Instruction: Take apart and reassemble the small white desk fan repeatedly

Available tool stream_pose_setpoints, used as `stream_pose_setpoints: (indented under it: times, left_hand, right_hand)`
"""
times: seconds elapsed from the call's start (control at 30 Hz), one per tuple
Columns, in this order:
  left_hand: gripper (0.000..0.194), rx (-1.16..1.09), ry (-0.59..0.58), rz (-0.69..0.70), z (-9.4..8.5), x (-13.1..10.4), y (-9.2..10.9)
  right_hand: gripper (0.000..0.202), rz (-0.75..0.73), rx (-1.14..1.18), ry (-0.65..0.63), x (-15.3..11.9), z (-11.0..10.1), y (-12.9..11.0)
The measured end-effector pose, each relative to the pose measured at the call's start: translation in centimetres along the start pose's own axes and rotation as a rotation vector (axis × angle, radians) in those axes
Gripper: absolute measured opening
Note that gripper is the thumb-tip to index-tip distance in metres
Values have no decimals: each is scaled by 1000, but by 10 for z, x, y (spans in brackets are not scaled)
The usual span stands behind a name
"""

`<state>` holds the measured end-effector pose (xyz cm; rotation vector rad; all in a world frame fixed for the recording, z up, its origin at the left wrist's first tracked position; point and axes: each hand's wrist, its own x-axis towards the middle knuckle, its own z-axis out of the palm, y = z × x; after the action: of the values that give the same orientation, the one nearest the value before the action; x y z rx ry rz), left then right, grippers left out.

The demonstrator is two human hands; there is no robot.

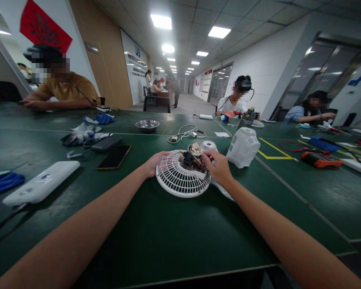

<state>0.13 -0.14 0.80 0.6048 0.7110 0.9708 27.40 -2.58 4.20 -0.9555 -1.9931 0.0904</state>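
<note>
A round white fan grille (180, 178) with a dark motor assembly (190, 160) on its hub is held tilted above the green table. My left hand (157, 163) grips the grille's left rim, fingers partly behind it. At the motor's right side, my right hand (217, 165) is closed, thumb and fingers pinched together by the thin wires; what lies between the fingertips is too small to make out. A cream-coloured part (196, 149) sits on top of the motor. Just behind is a small white vented piece (209, 146), and a white plastic housing (243, 147) stands to the right.
On the left lie a white power unit (42, 182), a phone (114, 157), a dark box (106, 144) and gloves (83, 134). Farther back are a metal bowl (147, 125) and a cable (188, 134). An orange multimeter (321, 160) lies right. People sit across the table.
</note>
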Motion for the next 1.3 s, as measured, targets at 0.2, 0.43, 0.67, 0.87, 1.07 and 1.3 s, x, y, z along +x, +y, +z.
stream_pose_setpoints:
  times: [0.2, 0.43, 0.67, 0.87, 1.07, 1.3]
  left_hand:
    - [23, 0, -4, 6, 1, -2, 0]
    - [23, 0, 26, -2, 3, -3, 0]
    - [23, 7, 12, -1, 5, -3, 0]
    - [24, 8, 20, -15, 11, -7, 1]
    - [24, 16, 16, 1, 19, -13, 0]
    - [23, 16, 26, -12, 16, -11, 1]
  right_hand:
    - [16, 20, 33, -8, 0, -3, 1]
    - [11, -36, 67, -61, 0, -4, 0]
    - [8, -16, 45, -35, -1, -4, -4]
    - [7, -46, 108, 22, -3, -7, -6]
    - [8, -39, 153, 23, -2, -7, -7]
    - [8, -27, 144, 32, -2, -5, -4]
